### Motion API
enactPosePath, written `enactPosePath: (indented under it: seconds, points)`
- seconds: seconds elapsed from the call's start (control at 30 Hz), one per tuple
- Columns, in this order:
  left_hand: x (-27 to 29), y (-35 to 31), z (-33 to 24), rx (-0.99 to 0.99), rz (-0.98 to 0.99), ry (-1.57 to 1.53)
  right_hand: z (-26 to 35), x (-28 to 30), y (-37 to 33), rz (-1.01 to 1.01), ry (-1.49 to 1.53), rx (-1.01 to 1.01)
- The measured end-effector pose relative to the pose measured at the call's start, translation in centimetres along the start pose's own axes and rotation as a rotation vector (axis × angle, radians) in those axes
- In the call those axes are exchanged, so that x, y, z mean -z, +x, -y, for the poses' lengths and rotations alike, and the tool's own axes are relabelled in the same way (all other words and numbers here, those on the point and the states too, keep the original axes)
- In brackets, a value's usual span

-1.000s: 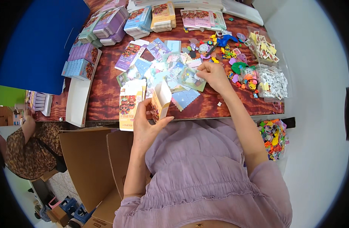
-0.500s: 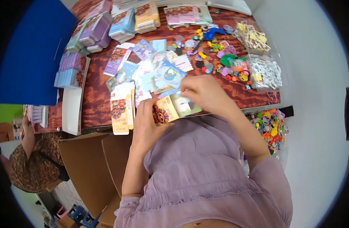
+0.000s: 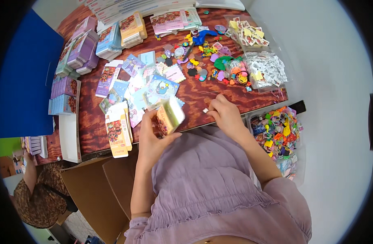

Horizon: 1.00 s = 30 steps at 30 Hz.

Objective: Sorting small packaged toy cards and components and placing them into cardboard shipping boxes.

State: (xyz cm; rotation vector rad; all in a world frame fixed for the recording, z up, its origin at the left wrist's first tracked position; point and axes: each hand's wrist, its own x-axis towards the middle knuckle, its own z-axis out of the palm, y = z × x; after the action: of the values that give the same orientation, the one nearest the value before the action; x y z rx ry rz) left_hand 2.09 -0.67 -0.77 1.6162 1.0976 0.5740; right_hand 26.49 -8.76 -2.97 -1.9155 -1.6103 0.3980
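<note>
My left hand (image 3: 148, 139) is wrapped round a small yellow cardboard box (image 3: 164, 122), tilted with its end open and something greenish showing inside. To its right, my right hand (image 3: 228, 120) pinches a small white piece (image 3: 205, 110), too small to name, above the table edge. Beyond the box lies a heap of pastel packets and cards, among them a blue packet (image 3: 163, 86) with a cartoon figure. Flat yellow boxes (image 3: 118, 132) lie left of my left hand. A purple box (image 3: 107, 80) rests behind them.
Stacks of blue boxes (image 3: 108, 42), yellow boxes (image 3: 133, 30) and purple boxes stand at the back left. Colourful trinkets (image 3: 235, 67) are scattered right of centre. Trays of white slips (image 3: 266, 69) and a bin of trinkets (image 3: 278, 132) line the right. Another person's hand (image 3: 30, 168) is at far left.
My right hand has moved away from the box, down and right, with the small white piece. The box has tipped up in my left hand. The view has shifted.
</note>
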Motion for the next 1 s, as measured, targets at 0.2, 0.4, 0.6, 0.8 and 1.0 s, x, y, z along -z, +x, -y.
enactPosePath:
  seconds: [0.2, 0.4, 0.6, 0.8, 1.0]
  points:
    - [-0.4, 0.1, -1.4, -0.196, -0.067, 0.387, 0.6, -0.1, 0.4, 0.013, 0.049, 0.022]
    - [-0.2, -0.4, -0.9, -0.185, -0.093, 0.37, 0.7, -2.9, 0.8, -0.037, -0.059, 0.169]
    - [0.1, -0.5, -1.1, -0.188, -0.078, 0.491, 0.6, -0.6, 2.2, 0.094, 0.25, -0.068]
    - [-1.2, 0.3, -1.4, -0.256, -0.046, 0.481, 5.8, -0.4, 2.6, -0.011, 0.493, 0.077]
    - [-1.4, 0.9, -1.0, -0.259, -0.103, 0.425, 5.5, 0.0, 3.4, -0.011, 0.147, 0.306]
